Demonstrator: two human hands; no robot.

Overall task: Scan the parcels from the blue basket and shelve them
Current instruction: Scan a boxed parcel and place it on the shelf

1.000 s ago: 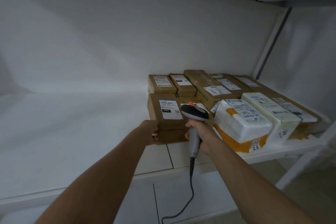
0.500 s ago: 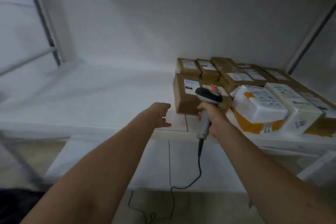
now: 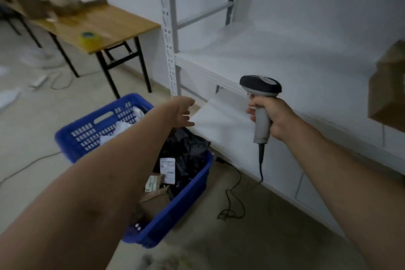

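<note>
"Where's the next parcel?"

"Down in the blue basket [image 3: 92,138], on the floor just beside the foot of the shelf [image 3: 285,57]. It lies below my left hand [image 3: 179,112] and a little toward me. My forearm crosses over it."

"Which hand goes in?"

"The left. Its fingers are loose and spread, holding nothing. My right hand [image 3: 272,116] is wrapped round the grip of the scanner [image 3: 260,89], up by the shelf's front edge and well right of the basket."

"How does the basket sit?"

"Its long side runs roughly along the shelf. A black bag parcel [image 3: 188,149] with a white label is heaped on the shelf side, almost under my fingers. A brown box [image 3: 155,201] lies nearer me, and white parcels [image 3: 125,127] sit at the far end."

"So?"

"I judge it a short drop of the left hand onto the black bag."
</note>
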